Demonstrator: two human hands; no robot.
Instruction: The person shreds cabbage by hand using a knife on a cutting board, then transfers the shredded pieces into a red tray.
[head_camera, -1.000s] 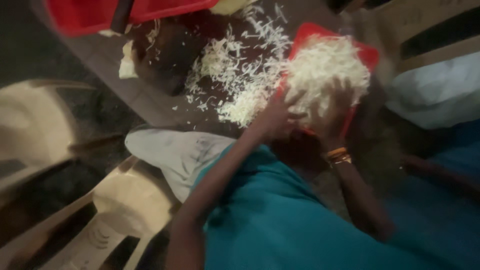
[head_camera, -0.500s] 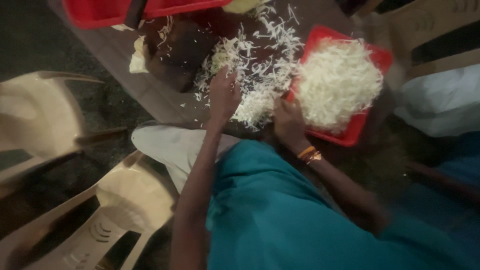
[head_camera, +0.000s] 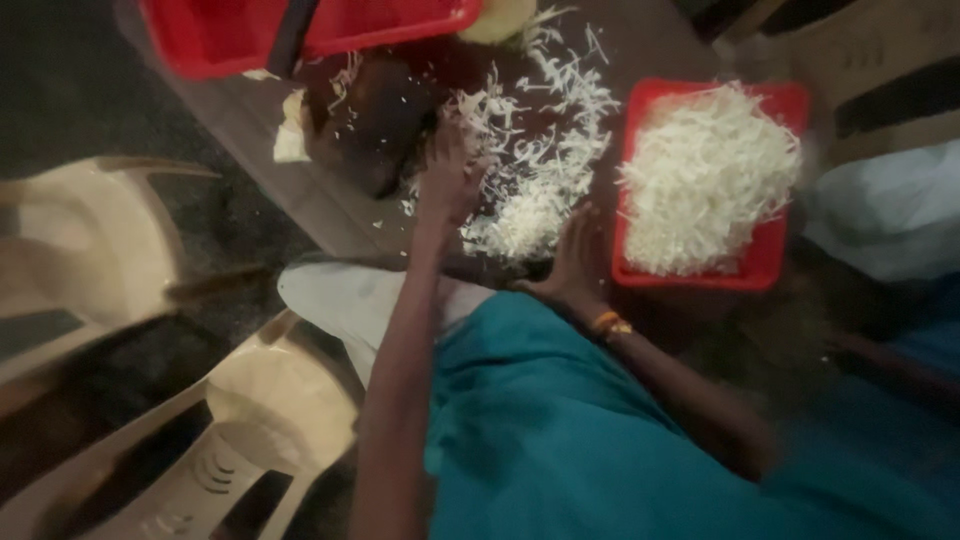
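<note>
Loose white shredded vegetable (head_camera: 535, 165) lies spread over a dark wooden table (head_camera: 250, 130). My left hand (head_camera: 450, 180) reaches across and rests on the left side of that pile, fingers spread, next to a dark round chopping block (head_camera: 370, 120). My right hand (head_camera: 578, 255) lies flat at the table's near edge, fingers out, touching the pile's lower end. It sits just left of a red tray (head_camera: 765, 265) heaped with the same shreds (head_camera: 710, 170). Bangles circle my right wrist. Neither hand holds anything that I can see.
A red crate (head_camera: 220, 35) with a dark handle stands at the far edge, a pale vegetable chunk (head_camera: 500, 15) beside it. Two cream plastic chairs (head_camera: 80, 250) (head_camera: 270, 410) stand to the left. A whitish bag (head_camera: 885, 220) is at the right.
Both hands were at the red tray's heap a second ago. My left hand has moved left onto the loose shreds; my right hand has drawn back off the tray to the table edge.
</note>
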